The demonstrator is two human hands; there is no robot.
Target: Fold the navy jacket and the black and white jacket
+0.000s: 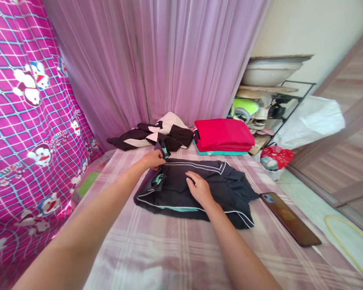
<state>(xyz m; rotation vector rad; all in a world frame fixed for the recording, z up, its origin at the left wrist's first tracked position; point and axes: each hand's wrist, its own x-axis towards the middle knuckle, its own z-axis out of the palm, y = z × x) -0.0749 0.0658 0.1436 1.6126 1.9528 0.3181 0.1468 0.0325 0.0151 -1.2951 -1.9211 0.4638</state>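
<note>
Left hand (155, 159): a narrow pinch is made on dark cloth at the far left corner; the bunched cloth is held up, with parts showing above and below the fingers.
Left end: the step in hand is judged to be the folding-in of this side; for the next move, the gathered cloth would need to be laid flat over the body and its edge squared.
Dark garment (175, 185): it is spread across the plaid sheet (169, 257), nearer than the rumpled black-and-pale clothes (169, 131) and the red-topped folded stack (224, 135).
Piping: the far side is trimmed with 2 white lines, and the near hem is followed by a white curve; a strip of teal is shown beneath that hem, and teal patches are shown at the bunched end.
Right hand (199, 190): nothing is gripped; the palm is rested, fingers extended, on the middle of the body, by which the cloth is probably steadied.
Right end: dark cloth is left creased and uneven, its tip close to the phone (290, 219); whether the 2 are touching cannot be told.
</note>
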